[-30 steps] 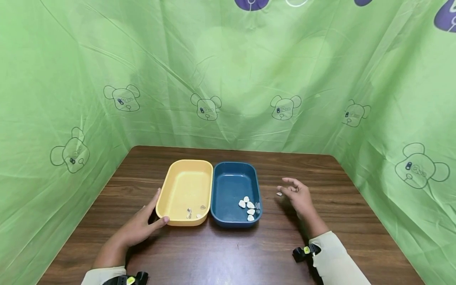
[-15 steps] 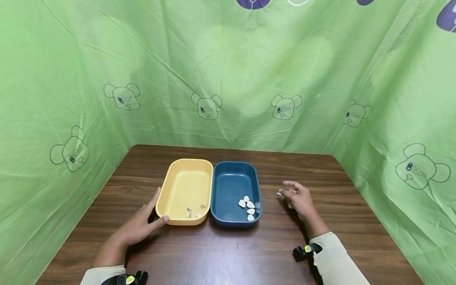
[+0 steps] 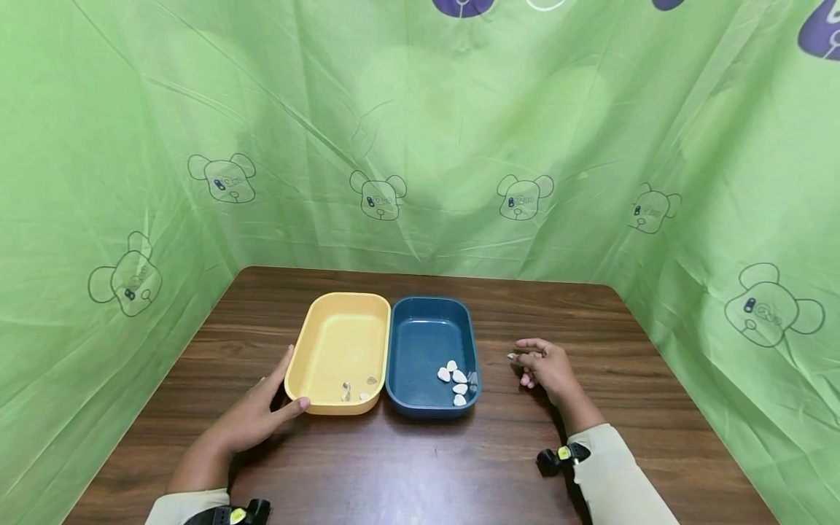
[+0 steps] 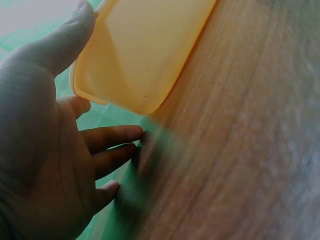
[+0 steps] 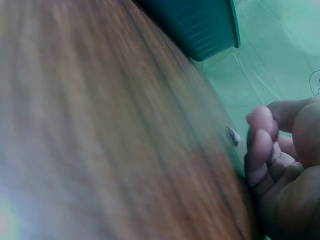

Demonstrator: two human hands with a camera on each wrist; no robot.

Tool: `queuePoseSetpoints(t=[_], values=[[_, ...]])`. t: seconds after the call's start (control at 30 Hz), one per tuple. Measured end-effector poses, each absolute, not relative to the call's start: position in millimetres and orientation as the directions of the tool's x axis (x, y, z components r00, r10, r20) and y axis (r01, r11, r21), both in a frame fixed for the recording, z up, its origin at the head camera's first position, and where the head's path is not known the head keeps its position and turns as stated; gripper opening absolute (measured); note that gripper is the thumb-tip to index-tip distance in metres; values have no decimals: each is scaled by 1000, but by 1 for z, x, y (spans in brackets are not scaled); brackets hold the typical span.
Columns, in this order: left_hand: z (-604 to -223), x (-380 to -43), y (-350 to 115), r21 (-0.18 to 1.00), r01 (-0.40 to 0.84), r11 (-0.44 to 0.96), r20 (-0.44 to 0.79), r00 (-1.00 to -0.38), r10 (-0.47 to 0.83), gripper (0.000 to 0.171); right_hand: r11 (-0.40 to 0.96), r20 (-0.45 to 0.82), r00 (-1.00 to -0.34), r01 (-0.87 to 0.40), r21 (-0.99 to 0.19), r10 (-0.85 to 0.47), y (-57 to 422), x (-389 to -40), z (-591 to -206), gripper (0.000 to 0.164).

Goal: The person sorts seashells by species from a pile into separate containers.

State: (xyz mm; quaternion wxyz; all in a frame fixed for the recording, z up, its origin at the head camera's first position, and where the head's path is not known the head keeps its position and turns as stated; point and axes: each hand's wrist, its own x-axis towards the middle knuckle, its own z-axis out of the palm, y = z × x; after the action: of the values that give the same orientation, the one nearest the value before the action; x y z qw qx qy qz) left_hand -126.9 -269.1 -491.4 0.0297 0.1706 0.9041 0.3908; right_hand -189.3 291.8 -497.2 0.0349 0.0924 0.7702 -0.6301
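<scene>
In the head view, my left hand (image 3: 252,419) rests against the near left corner of a yellow tray (image 3: 308,343). Its thumb and forefinger touch the outside of the tray; the other fingers stay apart from it in the left wrist view. To the right of the blue tray (image 3: 397,364), my right hand (image 3: 550,370) is low over the table with bent fingers. Just beyond its fingertips lies a small ridged seashell (image 5: 234,136), and the right wrist view shows a gap between them. Nothing is visible between the right fingers.
Both trays stand side by side on a brown wooden table (image 3: 420,467). White pebble-like pieces (image 3: 459,377) and a grey piece (image 3: 472,380) lie in the blue tray's near right part. Several small shells (image 3: 346,390) lie near the yellow tray's front. Green cloth (image 3: 426,131) encloses the table.
My right hand has drawn slightly nearer to me beside the seashell, and its fingers have shifted. The seashell, the trays and my left hand stay in place.
</scene>
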Motion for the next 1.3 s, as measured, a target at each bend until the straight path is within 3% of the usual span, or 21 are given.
queuePoseSetpoints(t=[0.4, 0.87, 1.3], values=[[-493, -128, -271, 710, 287, 643, 82, -941, 329, 106, 246, -196, -979, 204, -948, 59, 297, -193, -499, 48], [-491, -129, -270, 708, 291, 643, 81, -939, 335, 107, 287, -191, -975, 216, -933, 112, 293, -196, -504, 41], [-490, -128, -269, 712, 281, 644, 69, -940, 334, 107, 355, -160, -979, 196, -914, 127, 293, -196, -506, 29]])
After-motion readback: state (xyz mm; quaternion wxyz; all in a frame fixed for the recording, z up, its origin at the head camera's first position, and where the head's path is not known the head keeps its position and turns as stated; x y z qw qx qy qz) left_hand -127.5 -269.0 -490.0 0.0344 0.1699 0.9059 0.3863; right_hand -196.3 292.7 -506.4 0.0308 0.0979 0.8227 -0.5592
